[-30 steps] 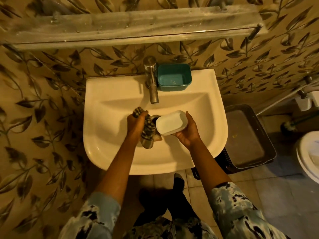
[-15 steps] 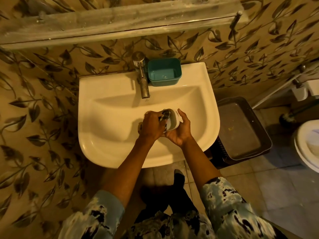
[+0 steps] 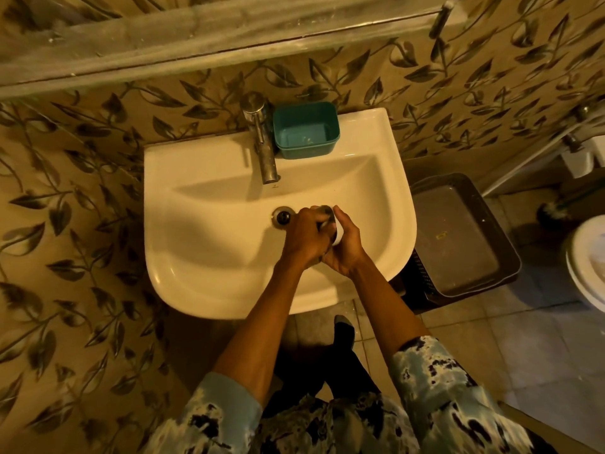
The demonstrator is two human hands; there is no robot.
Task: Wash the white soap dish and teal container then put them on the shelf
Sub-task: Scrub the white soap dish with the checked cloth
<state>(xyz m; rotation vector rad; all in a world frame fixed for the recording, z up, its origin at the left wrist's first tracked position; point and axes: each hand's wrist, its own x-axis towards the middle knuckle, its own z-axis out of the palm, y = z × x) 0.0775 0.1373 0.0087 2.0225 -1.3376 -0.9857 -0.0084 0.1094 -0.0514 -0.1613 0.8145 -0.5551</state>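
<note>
Over the white sink (image 3: 203, 231) my right hand (image 3: 347, 247) grips the white soap dish (image 3: 338, 236), turned on its edge and mostly hidden between my hands. My left hand (image 3: 306, 239) is closed on a checked cloth (image 3: 327, 212) pressed into the dish; only a dark corner of the cloth shows. The teal container (image 3: 306, 131) sits open on the sink's back rim, just right of the metal tap (image 3: 262, 139). The glass shelf (image 3: 209, 31) runs along the wall above the sink.
The drain (image 3: 283, 217) lies just left of my hands. A dark bin with a flat lid (image 3: 458, 234) stands on the floor right of the sink. A toilet's white rim (image 3: 586, 260) shows at the far right. Leaf-patterned tiles cover the wall.
My hands came together: the left hand brought the cloth onto the soap dish, and the dish turned from flat to on edge. Both hands shifted right of the drain.
</note>
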